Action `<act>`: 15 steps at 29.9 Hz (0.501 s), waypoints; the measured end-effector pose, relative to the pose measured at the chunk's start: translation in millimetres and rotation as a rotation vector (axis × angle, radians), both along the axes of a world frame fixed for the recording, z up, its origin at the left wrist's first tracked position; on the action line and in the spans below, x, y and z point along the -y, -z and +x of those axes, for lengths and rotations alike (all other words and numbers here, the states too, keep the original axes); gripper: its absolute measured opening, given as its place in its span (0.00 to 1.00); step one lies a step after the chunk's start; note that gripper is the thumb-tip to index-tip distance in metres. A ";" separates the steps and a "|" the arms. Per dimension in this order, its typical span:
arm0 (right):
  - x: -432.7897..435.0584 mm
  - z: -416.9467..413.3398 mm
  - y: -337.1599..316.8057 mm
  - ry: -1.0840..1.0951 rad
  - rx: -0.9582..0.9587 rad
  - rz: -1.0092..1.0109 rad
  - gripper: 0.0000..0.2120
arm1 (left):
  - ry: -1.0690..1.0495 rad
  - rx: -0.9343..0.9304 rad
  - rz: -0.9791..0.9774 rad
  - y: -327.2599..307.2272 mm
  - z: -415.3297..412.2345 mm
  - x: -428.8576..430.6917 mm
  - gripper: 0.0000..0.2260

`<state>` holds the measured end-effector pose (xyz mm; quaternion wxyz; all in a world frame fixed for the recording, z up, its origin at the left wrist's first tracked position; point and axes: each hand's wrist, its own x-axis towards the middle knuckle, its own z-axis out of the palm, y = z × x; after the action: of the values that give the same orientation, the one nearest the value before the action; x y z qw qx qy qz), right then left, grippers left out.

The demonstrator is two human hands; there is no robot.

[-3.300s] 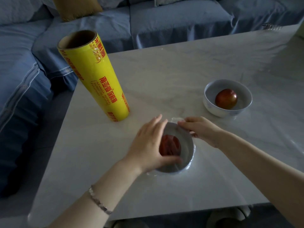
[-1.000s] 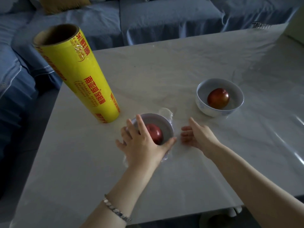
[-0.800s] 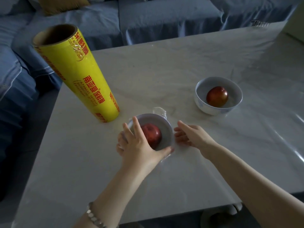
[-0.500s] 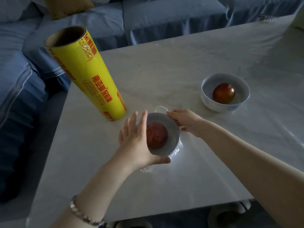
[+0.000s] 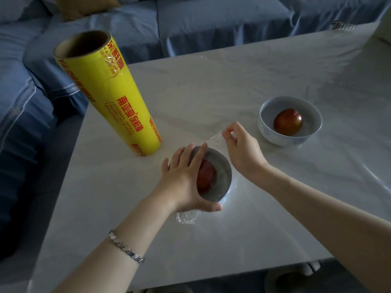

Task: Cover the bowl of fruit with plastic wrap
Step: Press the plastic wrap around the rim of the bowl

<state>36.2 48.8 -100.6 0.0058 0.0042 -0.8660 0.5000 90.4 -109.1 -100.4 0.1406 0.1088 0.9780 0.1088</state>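
Head view: nearest, at about seven o'clock of the bowl (image 5: pixel 228 173), a bunched tail of the plastic wrap (image 5: pixel 187 216) is being left crumpled on the table (image 5: pixel 88 197). The bowl itself is sitting at mid-table, and the red fruit (image 5: pixel 208 176) inside is being seen through film already lying over the mouth.

The bowl is being pinned by the left hand (image 5: pixel 184 178): its fingers are being laid nearly straight over the nine o'clock side of the rim, and the thumb is being pressed along the near wall. At one o'clock, a corner of the wrap is being pinched between thumb and forefinger of the right hand (image 5: pixel 241 151) and is being drawn up into a taut strand, clear of the table.

The film is being judged very light, limp and clingy, likely to stick to itself and to tear if jerked. It is probably best taken by its loose edges and drawn low against the outer wall. The bowl is being judged stiff, breakable and apt to slide, so steadying is being advised.

Farther off, at ten o'clock, the yellow roll (image 5: pixel 112 96) is standing on end. At two o'clock a second bowl (image 5: pixel 264 126) with its own fruit (image 5: pixel 287 122) is sitting.
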 end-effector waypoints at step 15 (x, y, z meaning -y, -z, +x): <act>-12.1 -9.5 38.8 0.189 0.471 -0.338 0.18 | -0.270 0.017 0.025 -0.2 11.0 -17.6 0.56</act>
<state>26.7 60.9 -139.4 -0.1482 -0.1934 -0.7446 0.6214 101.3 -91.5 -100.2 0.1315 -0.0228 0.9811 0.1398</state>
